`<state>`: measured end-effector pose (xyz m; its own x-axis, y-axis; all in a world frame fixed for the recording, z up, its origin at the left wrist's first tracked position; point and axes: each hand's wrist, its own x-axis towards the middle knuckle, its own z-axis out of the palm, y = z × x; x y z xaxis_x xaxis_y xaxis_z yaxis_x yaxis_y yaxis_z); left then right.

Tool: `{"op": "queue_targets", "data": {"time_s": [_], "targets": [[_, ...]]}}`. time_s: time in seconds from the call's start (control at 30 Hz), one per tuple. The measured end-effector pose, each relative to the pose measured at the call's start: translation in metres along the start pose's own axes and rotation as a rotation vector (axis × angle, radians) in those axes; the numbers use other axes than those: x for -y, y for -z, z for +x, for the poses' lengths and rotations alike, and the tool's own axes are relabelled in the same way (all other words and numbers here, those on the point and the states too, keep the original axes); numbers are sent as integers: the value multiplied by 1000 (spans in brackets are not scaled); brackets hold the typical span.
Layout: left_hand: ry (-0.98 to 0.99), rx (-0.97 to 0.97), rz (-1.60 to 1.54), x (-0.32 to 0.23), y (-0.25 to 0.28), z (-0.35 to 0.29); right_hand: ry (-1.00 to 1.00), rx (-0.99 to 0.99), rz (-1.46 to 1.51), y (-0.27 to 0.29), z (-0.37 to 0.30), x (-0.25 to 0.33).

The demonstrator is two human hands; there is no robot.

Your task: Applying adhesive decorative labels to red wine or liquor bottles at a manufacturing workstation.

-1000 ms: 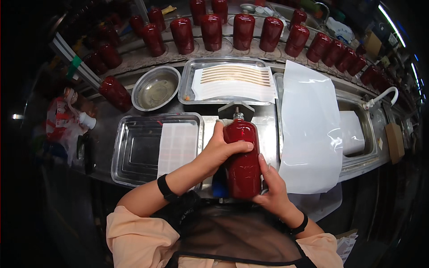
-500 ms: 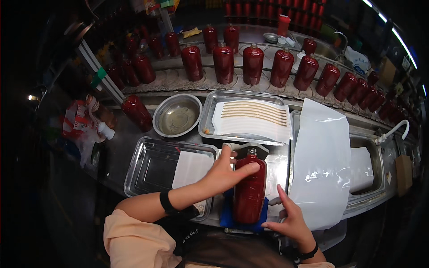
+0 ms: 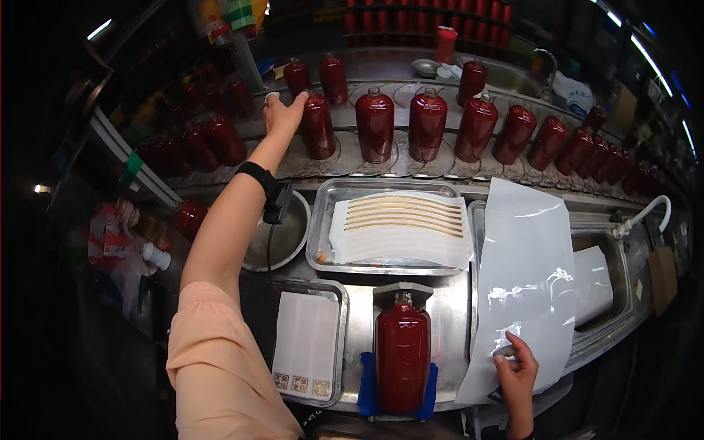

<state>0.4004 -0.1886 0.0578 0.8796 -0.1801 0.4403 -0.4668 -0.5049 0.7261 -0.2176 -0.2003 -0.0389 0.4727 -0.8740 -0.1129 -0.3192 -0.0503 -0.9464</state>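
Far out on the left, my left hand (image 3: 282, 116) reaches to the row of glossy red bottles, fingers and thumb apart. Its thumb is beside the shoulder of a red bottle (image 3: 317, 132); whether they touch cannot be made out. A pale cover shows on a fingertip. My right hand (image 3: 518, 374) hovers over the near part of a large glossy white sheet (image 3: 524, 257), fingers loosely bent and apart, grey covers on some fingertips. Between my arms, another red bottle (image 3: 402, 352) rests in a holder lined with blue cloth (image 3: 367, 389), its neck away from me, untouched.
A metal tray (image 3: 315, 253) holds a white sheet with gold strips (image 3: 403, 214). Nearer left, a smaller tray (image 3: 342, 315) holds a sheet with square gold labels (image 3: 300, 383). A metal bowl (image 3: 297, 253) lies under my left forearm. Right stand a sink and a white faucet (image 3: 645, 216).
My left hand has left the bottle in the holder and moved far forward to the bottle row. My right hand has shifted right, over the white sheet. The view has shifted too.
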Motion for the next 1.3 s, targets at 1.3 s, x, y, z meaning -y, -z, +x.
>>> {"op": "queue_targets", "data": {"time_s": [1.3], "targets": [[-297, -414, 307, 65, -10, 60, -43, -221, -272, 32, -3, -31]]}}
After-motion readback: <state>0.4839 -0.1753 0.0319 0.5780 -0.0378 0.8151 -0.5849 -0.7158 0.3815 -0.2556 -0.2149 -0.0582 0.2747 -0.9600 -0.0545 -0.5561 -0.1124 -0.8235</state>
